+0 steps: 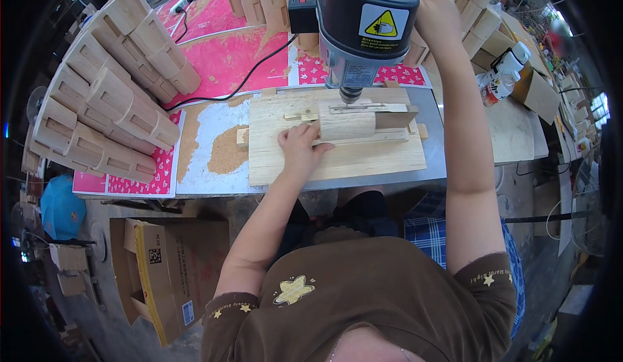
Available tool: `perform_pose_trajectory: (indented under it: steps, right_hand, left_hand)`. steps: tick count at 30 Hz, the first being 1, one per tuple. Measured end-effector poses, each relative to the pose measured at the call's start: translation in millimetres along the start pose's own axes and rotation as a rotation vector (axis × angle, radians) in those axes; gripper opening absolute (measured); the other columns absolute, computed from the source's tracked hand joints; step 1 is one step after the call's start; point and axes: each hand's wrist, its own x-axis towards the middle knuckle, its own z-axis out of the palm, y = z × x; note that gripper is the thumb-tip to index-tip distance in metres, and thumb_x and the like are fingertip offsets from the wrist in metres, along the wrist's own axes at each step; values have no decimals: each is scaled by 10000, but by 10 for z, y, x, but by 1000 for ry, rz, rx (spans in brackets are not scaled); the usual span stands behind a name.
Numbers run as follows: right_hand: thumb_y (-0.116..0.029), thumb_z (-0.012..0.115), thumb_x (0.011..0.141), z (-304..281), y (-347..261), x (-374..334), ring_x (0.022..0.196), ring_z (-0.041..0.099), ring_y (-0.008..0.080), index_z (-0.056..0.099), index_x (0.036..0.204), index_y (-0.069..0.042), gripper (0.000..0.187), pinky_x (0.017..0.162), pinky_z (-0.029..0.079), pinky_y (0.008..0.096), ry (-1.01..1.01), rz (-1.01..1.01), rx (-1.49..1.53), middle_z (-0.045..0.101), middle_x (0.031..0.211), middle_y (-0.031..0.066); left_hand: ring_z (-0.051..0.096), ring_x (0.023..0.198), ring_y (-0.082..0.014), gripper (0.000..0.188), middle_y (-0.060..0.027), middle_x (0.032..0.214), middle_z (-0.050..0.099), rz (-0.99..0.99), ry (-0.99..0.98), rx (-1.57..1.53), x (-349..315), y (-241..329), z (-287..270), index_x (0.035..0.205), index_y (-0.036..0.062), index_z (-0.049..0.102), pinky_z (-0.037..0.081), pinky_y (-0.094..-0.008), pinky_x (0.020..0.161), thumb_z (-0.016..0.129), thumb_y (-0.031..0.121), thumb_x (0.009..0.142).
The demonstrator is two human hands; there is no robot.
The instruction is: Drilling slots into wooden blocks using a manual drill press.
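A drill press (366, 18) with a dark motor head stands over the table, its chuck (350, 94) pointing down. Beneath it, a pale, rounded wooden block (347, 123) lies in a wooden jig on a flat board (279, 170). My left hand (302, 149) grips the block's left end, thumb along the near side and fingers bent at the end. My right arm is raised, and my right hand (429, 10) is at the right side of the drill head. Its fingers are hidden behind the machine. A metal plate (397, 116) sits at the block's right end.
Stacks of slotted wooden blocks (110, 102) stand at the left; more stand behind the drill. A black cable (250, 75) crosses the pink table cover. Sawdust (232, 151) lies left of the board. Bottles (500, 86) stand at right; a cardboard box (175, 264) is on the floor.
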Motion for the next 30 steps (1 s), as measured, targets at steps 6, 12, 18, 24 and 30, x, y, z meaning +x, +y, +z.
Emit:
perform_pose_trajectory:
  steps: [6,12,18,24,30]
  right_hand:
    - [-270,503,889,-116,-55,-95,644,546,363,573,772,14,316,598,424,399,-110,121,142,530,670,224]
    - [-125,551,856,-532,-322,-923,498,495,233,595,750,-12,160,496,385,316,-160,125,296,494,553,108]
    - [-45,560,826,-120,-175,-1734,587,517,224,618,801,0,78,618,400,334,-38,84,374,540,643,80]
    - [-31,564,811,132,-34,-1870,688,536,257,617,839,1,68,672,402,347,49,-12,418,569,722,105]
    - [-114,557,852,-316,-246,-1054,562,516,265,593,774,-6,139,523,402,312,87,88,332,537,630,129]
  left_hand:
    - [513,868,-204,570,7,831,553,20,-12,-7,29,34,82,1147,161,592,268,-417,873,769,292,621]
    - [509,869,-203,555,8,825,545,-1,-27,-23,35,17,103,1142,162,593,262,-425,890,767,281,628]
    - [522,891,-224,476,-26,816,562,-4,-14,-4,45,72,78,1069,132,629,266,-412,888,758,287,637]
    - [506,899,-209,584,-8,877,556,0,-16,8,7,30,116,1155,158,592,265,-410,887,770,302,617]
    - [506,906,-209,584,-12,882,557,5,6,1,0,20,111,1149,167,595,265,-411,888,775,299,609]
